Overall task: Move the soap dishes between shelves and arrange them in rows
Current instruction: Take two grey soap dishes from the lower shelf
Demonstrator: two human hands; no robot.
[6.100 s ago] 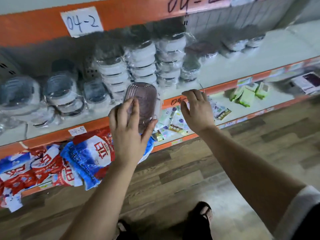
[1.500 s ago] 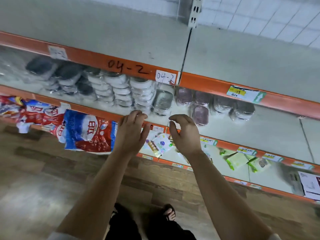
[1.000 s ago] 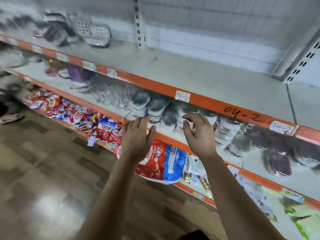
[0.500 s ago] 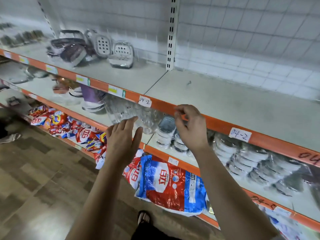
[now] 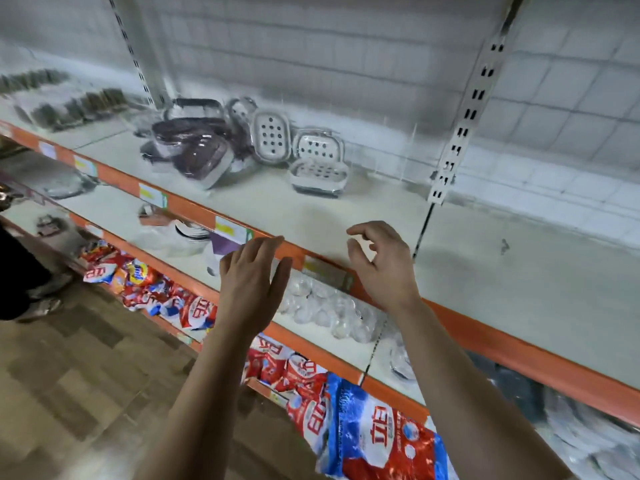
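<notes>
I am seeing the soap dishes (image 5: 277,140) shining as smooth, glossy plastic, a few under what is looking like clear film. The shelf board (image 5: 311,209) is showing matt and pale, its orange front rail (image 5: 485,337) smoothly painted. The slotted upright (image 5: 464,123) is reading as painted metal. The detergent bags (image 5: 377,434) are gleaming as glossy plastic film, and the floor (image 5: 86,375) is showing wood grain with a dull sheen.

Left hand (image 5: 251,282), right hand (image 5: 384,268) and forearms are bare.
</notes>
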